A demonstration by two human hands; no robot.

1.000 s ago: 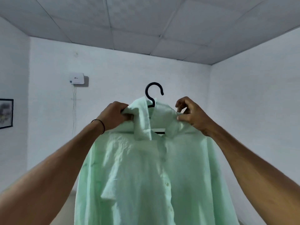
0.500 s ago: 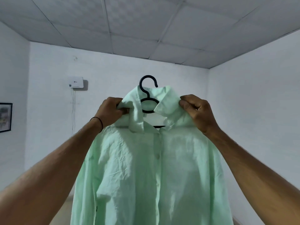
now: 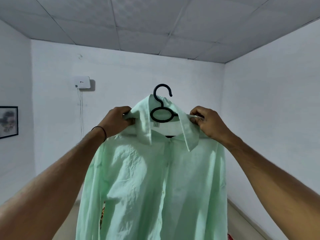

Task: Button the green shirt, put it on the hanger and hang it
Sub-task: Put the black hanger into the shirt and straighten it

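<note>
The pale green shirt (image 3: 152,184) hangs in front of me, held up in the air on a black hanger (image 3: 161,108) whose hook sticks out above the collar. The front placket looks buttoned down the middle. My left hand (image 3: 116,121) grips the shirt's left shoulder at the collar. My right hand (image 3: 206,122) pinches the collar and shoulder on the right side. Both collar flaps stand up and hang unevenly. Most of the hanger is hidden inside the shirt.
White walls enclose the room, with a corner behind on the right. A small white box (image 3: 82,82) with a cable is mounted on the back wall. A framed picture (image 3: 8,122) hangs on the left wall. A tiled ceiling is overhead.
Both hands have lifted and spread the collar, so the hanger's neck loop now shows inside it. The shirt hangs straighter and higher than a second ago.
</note>
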